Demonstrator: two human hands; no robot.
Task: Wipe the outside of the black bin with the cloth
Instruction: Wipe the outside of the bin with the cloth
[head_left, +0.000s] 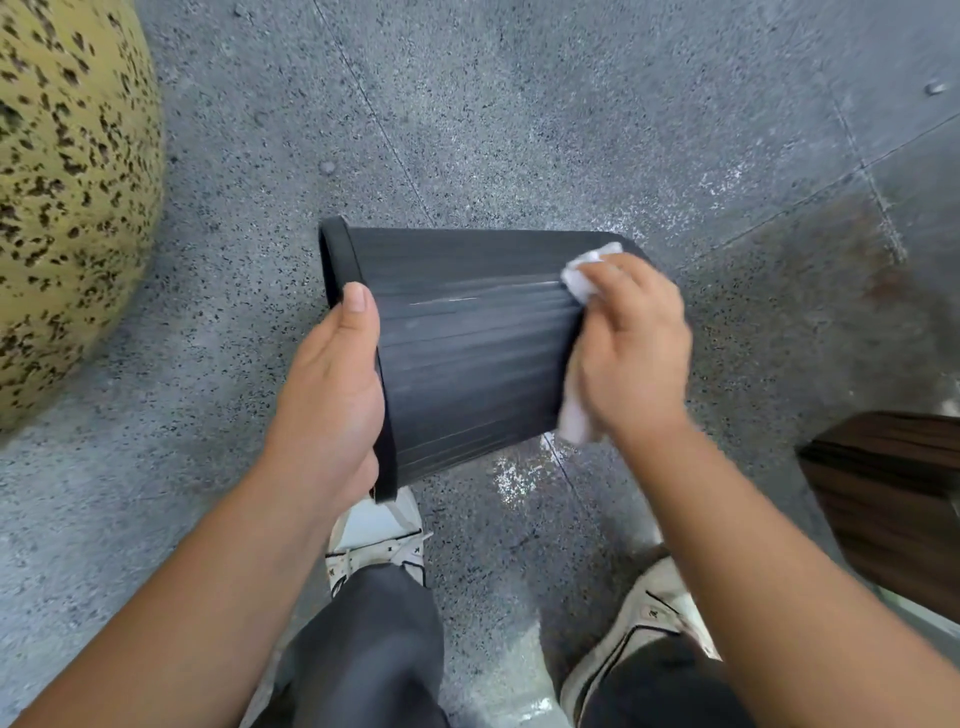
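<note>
The black bin (467, 343) is ribbed and is held on its side above the floor, with its rim to the left and its base to the right. My left hand (332, 395) grips the rim, thumb lying on the outer wall and fingers hidden inside. My right hand (631, 345) presses a white cloth (582, 278) against the bin's wall near the base. Part of the cloth shows above my fingers and part hangs below my palm. A few pale streaks mark the wall in the middle.
Grey speckled floor (519, 130) lies all around, with shiny patches near my feet. A yellow spotted rounded object (62, 197) fills the left edge. A dark wooden piece of furniture (893, 493) stands at the right. My two light shoes (374, 540) are below the bin.
</note>
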